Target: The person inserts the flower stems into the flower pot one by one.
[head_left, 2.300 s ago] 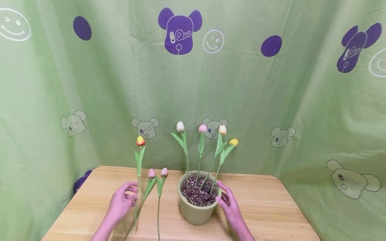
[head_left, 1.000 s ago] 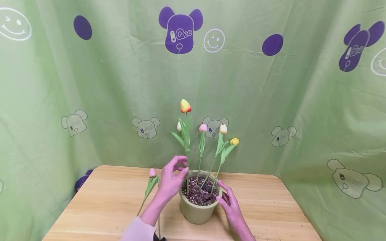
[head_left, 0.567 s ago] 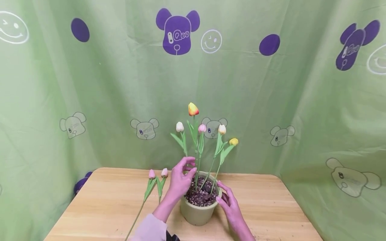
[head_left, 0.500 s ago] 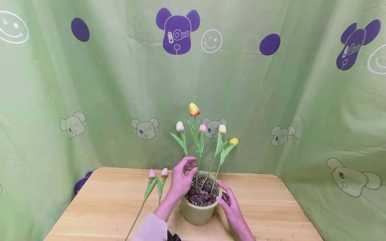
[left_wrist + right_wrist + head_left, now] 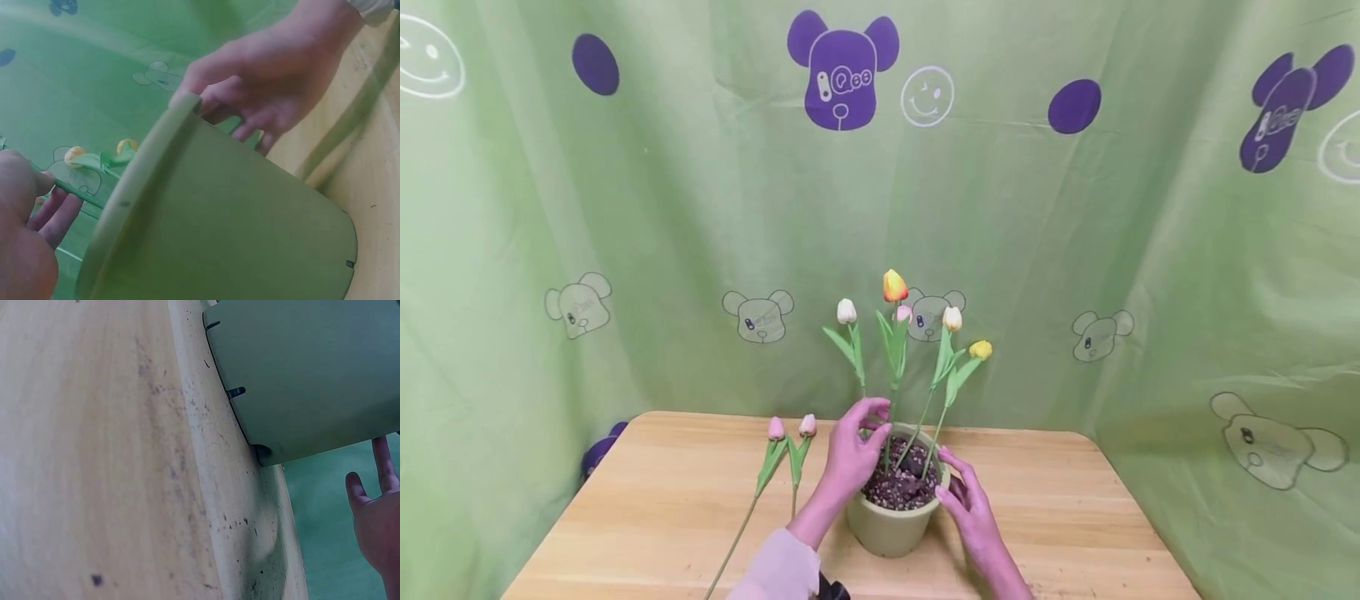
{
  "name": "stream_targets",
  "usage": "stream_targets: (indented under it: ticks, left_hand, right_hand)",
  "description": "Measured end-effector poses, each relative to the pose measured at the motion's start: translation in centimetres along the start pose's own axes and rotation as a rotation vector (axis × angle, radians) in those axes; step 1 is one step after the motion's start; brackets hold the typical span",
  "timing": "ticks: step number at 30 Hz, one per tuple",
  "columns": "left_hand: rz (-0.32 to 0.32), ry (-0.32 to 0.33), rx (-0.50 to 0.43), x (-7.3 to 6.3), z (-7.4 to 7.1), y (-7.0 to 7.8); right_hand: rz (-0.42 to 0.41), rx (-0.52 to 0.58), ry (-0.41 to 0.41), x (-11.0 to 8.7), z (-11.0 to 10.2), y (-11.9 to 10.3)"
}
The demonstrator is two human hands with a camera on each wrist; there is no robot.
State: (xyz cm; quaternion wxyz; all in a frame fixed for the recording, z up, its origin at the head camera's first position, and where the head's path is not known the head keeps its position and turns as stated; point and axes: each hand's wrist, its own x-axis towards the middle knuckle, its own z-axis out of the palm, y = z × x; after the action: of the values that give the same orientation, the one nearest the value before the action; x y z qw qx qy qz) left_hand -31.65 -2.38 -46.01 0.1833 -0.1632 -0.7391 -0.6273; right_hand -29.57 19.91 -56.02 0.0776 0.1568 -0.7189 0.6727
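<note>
A red-and-yellow tulip [image 5: 895, 286] stands upright over a green flower pot [image 5: 889, 533]. My left hand [image 5: 853, 448] pinches its stem between thumb and fingers, as the left wrist view also shows. The stem's lower end meets the dark soil [image 5: 898, 492]; how deep it sits I cannot tell. My right hand [image 5: 976, 517] holds the pot's right side, with thumb and fingers about the rim. Also in the pot are a white tulip [image 5: 847, 312], a pink tulip [image 5: 905, 313] partly hidden behind the held one, a cream tulip [image 5: 952, 318] and a yellow tulip [image 5: 981, 349].
Two pink tulips, one [image 5: 776, 428] beside the other [image 5: 807, 425], lie on the wooden table [image 5: 1045, 483] left of the pot. Dark soil specks [image 5: 244, 522] dot the table near the pot's base. A patterned green curtain [image 5: 760, 208] surrounds the table.
My left hand has carried the red-and-yellow tulip from the left over to the pot, then lowered it slightly to the right, before the pink one. My right hand has stayed at the rim.
</note>
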Motion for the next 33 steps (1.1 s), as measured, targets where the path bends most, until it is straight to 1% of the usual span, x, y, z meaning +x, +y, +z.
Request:
stream_targets:
  ticks: [9,17,22,25,30,33]
  left_hand:
    - [0.035,-0.006,0.037,-0.1,0.3,-0.5]
    - [0.075,-0.028,0.108,-0.4,0.4,-1.0]
    - [0.066,-0.048,0.134,-0.5,0.4,-1.3]
    - [0.064,-0.063,0.140,-0.5,0.3,-1.5]
    - [0.068,-0.070,0.152,-0.7,0.2,-1.7]
    - [0.090,-0.075,0.188,-0.9,0.3,-1.8]
  right_hand:
    - [-0.001,0.004,0.006,0.1,0.1,0.0]
    - [0.009,0.014,0.010,0.1,0.0,-0.1]
    - [0.020,0.019,0.008,0.1,0.0,-0.1]
    - [0.008,0.021,0.007,0.1,0.0,-0.1]
    - [-0.020,0.018,-0.005,0.1,0.1,-0.2]
    - [-0.027,0.014,-0.014,0.0,0.1,-0.3]
